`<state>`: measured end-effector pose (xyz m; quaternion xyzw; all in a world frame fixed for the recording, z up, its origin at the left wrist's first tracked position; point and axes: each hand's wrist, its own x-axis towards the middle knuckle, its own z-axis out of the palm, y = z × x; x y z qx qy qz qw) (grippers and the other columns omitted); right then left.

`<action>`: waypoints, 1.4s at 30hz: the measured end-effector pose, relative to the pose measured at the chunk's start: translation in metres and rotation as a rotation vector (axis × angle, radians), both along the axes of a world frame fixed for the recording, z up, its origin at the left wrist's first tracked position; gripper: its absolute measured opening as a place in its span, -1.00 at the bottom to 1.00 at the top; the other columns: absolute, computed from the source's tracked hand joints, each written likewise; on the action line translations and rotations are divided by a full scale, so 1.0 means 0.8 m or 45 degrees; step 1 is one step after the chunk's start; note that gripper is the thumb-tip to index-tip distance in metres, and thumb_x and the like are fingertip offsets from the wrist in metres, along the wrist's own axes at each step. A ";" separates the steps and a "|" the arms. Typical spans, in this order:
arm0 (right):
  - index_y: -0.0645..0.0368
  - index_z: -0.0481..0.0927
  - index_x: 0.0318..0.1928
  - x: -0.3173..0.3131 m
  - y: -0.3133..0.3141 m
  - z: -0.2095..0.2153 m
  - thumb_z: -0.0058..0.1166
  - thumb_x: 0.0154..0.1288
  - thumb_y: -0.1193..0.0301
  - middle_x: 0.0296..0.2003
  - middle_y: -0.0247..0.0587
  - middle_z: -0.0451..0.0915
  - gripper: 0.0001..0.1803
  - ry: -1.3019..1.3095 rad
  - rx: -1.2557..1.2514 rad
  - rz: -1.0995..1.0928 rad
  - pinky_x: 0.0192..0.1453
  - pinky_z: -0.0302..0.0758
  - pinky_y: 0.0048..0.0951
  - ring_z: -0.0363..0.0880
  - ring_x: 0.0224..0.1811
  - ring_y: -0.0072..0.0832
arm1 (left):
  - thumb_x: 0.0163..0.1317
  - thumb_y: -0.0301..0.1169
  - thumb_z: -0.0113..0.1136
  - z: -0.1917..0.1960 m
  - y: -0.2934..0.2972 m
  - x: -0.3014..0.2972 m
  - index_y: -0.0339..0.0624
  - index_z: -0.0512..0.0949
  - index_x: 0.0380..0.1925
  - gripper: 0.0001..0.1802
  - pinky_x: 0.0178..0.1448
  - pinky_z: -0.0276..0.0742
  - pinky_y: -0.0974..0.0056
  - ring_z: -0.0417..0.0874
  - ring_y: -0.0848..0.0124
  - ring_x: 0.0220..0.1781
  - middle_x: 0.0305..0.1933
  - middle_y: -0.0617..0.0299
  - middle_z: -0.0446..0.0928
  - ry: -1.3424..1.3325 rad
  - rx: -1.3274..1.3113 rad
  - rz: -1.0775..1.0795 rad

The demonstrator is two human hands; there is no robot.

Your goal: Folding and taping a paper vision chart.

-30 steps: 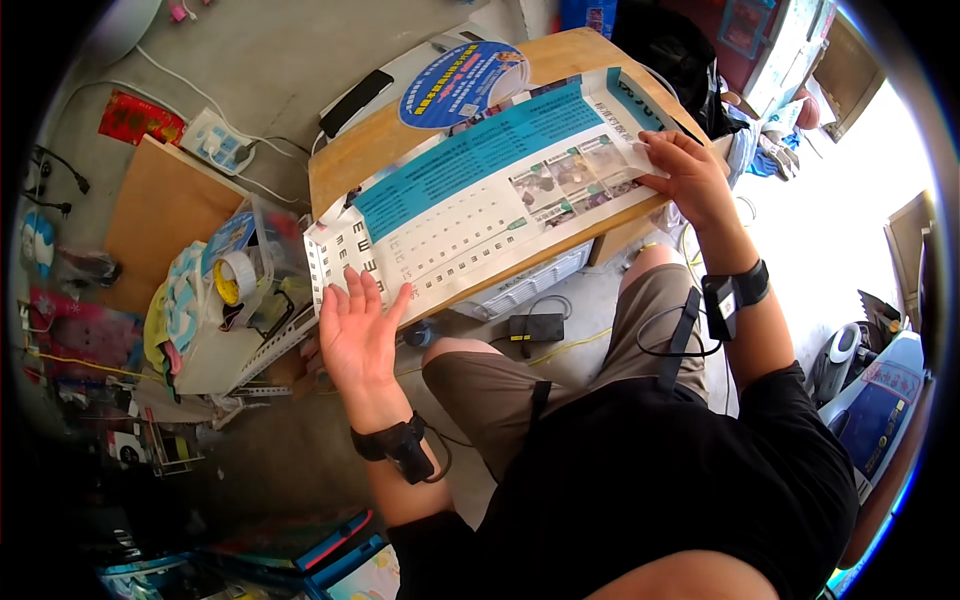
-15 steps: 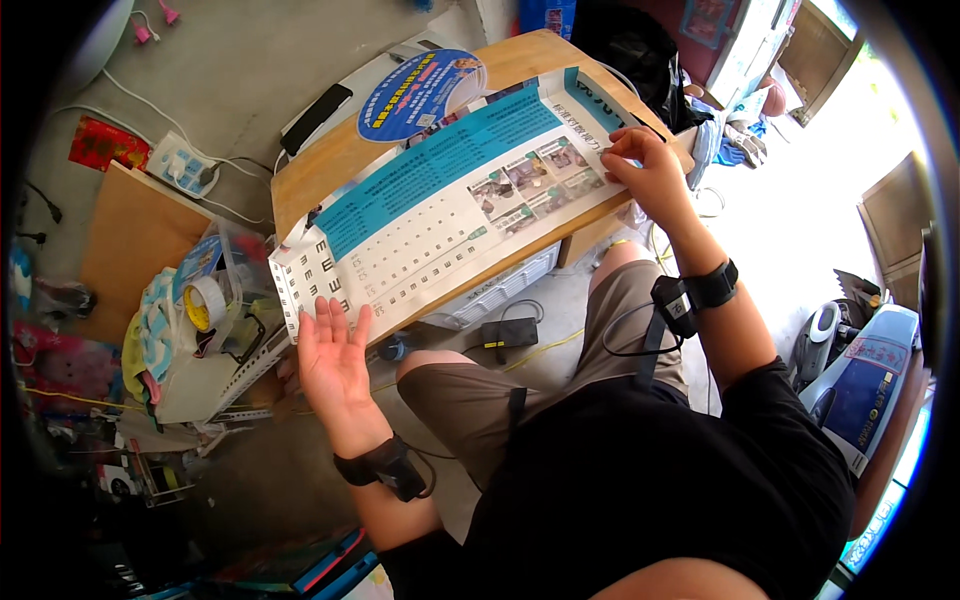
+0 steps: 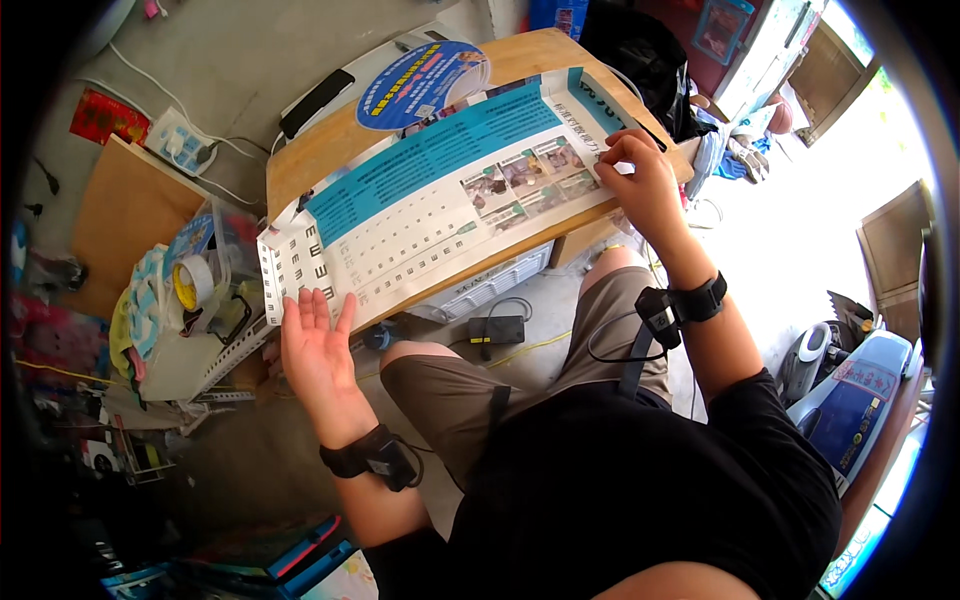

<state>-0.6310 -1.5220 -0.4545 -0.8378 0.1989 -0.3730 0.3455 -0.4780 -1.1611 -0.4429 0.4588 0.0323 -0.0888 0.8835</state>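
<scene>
- Printed sheet (image 3: 400, 232): spread along the near side of the wooden table (image 3: 545, 58), thin glossy paper, creased, its left end bent. It carries a blue band of small white print, rows of dark symbols that shrink in size, and a block of photos.
- Left hand (image 3: 322, 365): palm up, fingers loosely spread and gripping nothing, fingertips covering a little of the sheet's near left edge.
- Right hand (image 3: 645, 185): thumb and forefinger drawn together at the sheet's right end, over part of its print; whether paper is caught between them, I cannot tell from this angle.
- Black adapter (image 3: 505, 329): a smooth block with a yellow label, on the floor near the knees.
- Roll of tape (image 3: 192, 282): yellow-cored, in front of a clear plastic bin (image 3: 236, 240) left of the table.
- Round card (image 3: 425, 85): blue, with yellow and white lettering, lying on the wood just beyond the sheet.
- Black phone (image 3: 318, 103): a flat slab at the table's far left.
- Power strip (image 3: 180, 142): white plastic, plugs in it, beside a shiny red packet (image 3: 108, 115).
- Black bag (image 3: 635, 65): crumpled plastic, beyond the table's right end.
</scene>
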 end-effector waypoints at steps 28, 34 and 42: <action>0.35 0.55 -0.36 0.000 0.023 0.002 0.24 0.09 0.57 -0.06 -0.10 0.52 -0.86 0.014 -0.051 -0.143 -0.16 0.61 -0.39 0.65 -0.30 -0.25 | 0.43 -0.31 0.10 -0.010 0.010 -0.001 -0.28 0.39 0.06 -0.67 0.39 0.40 -0.17 0.54 0.45 0.00 -0.05 0.22 0.48 -0.004 -0.007 -0.046; 0.35 0.54 -0.37 0.001 0.025 0.000 0.24 0.08 0.58 -0.07 -0.11 0.53 -0.86 0.017 -0.104 -0.172 -0.20 0.59 -0.35 0.64 -0.34 -0.26 | 0.43 -0.31 0.09 -0.009 0.010 -0.003 -0.28 0.39 0.08 -0.66 0.41 0.38 -0.16 0.55 0.45 0.00 -0.04 0.21 0.49 0.003 -0.013 -0.039; 0.35 0.54 -0.35 0.000 0.024 -0.002 0.23 0.08 0.59 -0.07 -0.11 0.53 -0.86 0.018 -0.102 -0.159 -0.20 0.58 -0.34 0.65 -0.34 -0.26 | 0.42 -0.32 0.11 -0.011 0.012 -0.003 -0.29 0.39 0.07 -0.66 0.42 0.36 -0.16 0.56 0.44 0.00 -0.05 0.21 0.50 -0.006 -0.035 -0.054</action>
